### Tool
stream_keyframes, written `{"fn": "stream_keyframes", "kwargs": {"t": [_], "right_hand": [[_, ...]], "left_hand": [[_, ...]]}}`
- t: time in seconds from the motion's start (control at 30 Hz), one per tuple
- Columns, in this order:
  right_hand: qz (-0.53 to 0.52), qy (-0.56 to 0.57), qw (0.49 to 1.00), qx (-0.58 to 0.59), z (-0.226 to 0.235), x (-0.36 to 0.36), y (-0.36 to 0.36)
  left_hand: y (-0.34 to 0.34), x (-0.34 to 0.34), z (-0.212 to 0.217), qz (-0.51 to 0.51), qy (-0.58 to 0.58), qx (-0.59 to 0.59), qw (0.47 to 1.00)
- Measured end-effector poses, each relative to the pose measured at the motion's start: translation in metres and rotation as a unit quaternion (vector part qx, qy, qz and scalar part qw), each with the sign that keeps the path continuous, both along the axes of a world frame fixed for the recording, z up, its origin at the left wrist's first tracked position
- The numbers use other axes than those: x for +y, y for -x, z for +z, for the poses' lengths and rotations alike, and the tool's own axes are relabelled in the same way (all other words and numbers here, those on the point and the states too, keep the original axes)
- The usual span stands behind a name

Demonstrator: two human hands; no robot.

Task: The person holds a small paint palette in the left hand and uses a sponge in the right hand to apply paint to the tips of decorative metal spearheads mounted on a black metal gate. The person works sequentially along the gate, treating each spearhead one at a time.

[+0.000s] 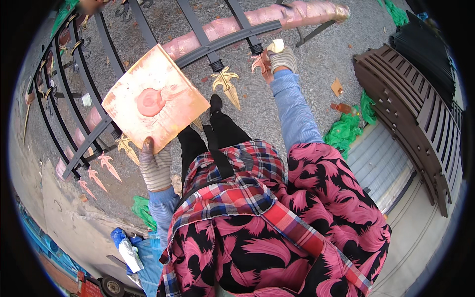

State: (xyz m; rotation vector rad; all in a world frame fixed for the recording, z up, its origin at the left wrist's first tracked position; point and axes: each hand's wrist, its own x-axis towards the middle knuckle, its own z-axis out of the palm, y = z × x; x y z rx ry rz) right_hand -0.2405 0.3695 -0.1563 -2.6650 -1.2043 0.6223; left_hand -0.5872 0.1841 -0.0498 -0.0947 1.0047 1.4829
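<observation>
My left hand, in a striped work glove, grips the lower corner of a square board smeared with orange and pink paint, a red blob at its middle. My right hand, also gloved, holds a small pale sponge or cloth against a reddish spear-shaped finial on a dark metal gate lying flat in front of me. Beside it a gold finial points toward me. More pinkish finials line the gate's lower left.
The gate rests on pink wrapped supports over gravel. Stacked dark brown metal panels lie to the right, with green plastic and a small bottle beside them. A blue-and-white container sits at lower left.
</observation>
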Motion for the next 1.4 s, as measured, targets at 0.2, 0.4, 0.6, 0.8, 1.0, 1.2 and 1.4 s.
{"fn": "stream_keyframes", "kwargs": {"t": [0.2,0.4,0.6,0.8,1.0,1.2,1.4], "right_hand": [[0.051,0.075,0.995,-0.051,-0.006,-0.091,-0.025],[0.086,-0.038,0.996,-0.012,0.017,-0.062,0.007],[0.11,0.112,0.985,-0.069,0.001,-0.1,0.011],[0.023,-0.027,0.999,-0.001,0.005,-0.117,-0.024],[0.071,0.018,0.996,-0.047,0.008,-0.065,0.008],[0.024,-0.013,1.0,0.01,-0.005,-0.116,-0.047],[0.076,-0.043,0.994,-0.069,-0.005,-0.071,-0.014]], "left_hand": [[-0.003,0.0,0.002,0.004,-0.005,0.012,1.0],[-0.001,0.0,-0.002,-0.001,0.011,0.005,1.0],[0.002,-0.005,-0.004,-0.005,-0.008,-0.003,1.0],[0.002,-0.002,-0.005,-0.024,0.01,-0.008,1.0],[0.004,-0.002,-0.004,-0.032,-0.004,-0.018,0.999],[0.009,-0.012,-0.002,-0.011,0.019,-0.007,1.0],[0.007,-0.005,-0.001,-0.024,-0.014,-0.023,0.999]]}}
